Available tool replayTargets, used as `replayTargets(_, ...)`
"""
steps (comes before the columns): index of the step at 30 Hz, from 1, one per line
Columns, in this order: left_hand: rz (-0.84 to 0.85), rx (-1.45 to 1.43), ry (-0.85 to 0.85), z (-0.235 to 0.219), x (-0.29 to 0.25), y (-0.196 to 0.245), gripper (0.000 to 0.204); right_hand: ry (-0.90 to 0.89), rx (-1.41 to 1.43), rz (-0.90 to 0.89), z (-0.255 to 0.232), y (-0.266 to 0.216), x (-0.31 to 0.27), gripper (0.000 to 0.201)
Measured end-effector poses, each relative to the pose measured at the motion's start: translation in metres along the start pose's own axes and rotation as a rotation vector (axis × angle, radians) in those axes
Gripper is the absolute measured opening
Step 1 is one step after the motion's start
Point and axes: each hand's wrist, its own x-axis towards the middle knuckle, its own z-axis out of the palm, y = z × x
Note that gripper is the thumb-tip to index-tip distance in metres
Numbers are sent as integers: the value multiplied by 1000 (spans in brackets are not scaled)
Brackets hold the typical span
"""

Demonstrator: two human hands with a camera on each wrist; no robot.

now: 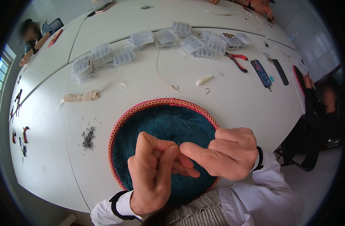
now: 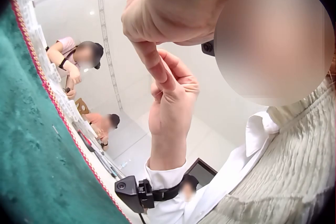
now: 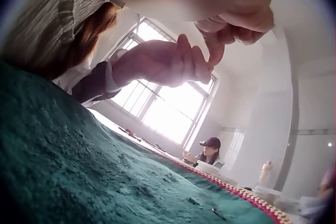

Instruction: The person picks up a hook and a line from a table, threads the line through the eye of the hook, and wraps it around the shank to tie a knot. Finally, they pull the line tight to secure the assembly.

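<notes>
- My left hand [image 1: 151, 173] pinches with thumb and index fingertip, nearly closed, on a tiny yellowish piece [image 1: 177, 146] too small for me to name; its other fingers bend loosely below.
- My right hand [image 1: 229, 154] comes in from the other side, fingers folded, its tip right at that pinch; I cannot tell whether it has hold of anything.
- Both my wrists are bent inward, and the 2 hands meet above the round teal plush cushion with a red-and-cream braided rim [image 1: 142, 124].
- I judge this to be fine 2-handed fingertip work, midway through; the next move calls for a steady left pinch and small, light right-hand motion.
- Beyond my fingers, 1 thin dark metal hook [image 1: 191, 126] lies on the cushion.
- Farther out, left of the cushion, sits a pile of small dark hooks [image 1: 88, 138].
</notes>
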Motion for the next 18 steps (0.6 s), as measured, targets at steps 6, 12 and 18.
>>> replayTargets(6, 40, 28, 4, 1, 0, -2, 1, 19, -67, -83, 0, 1, 0, 32)
replayTargets(12, 38, 12, -2, 0, -1, -2, 1, 9, -41, -65, -1, 3, 0, 47)
replayTargets(18, 36, 73, 22, 1, -3, -4, 2, 12, -21, -53, 1, 2, 0, 44)
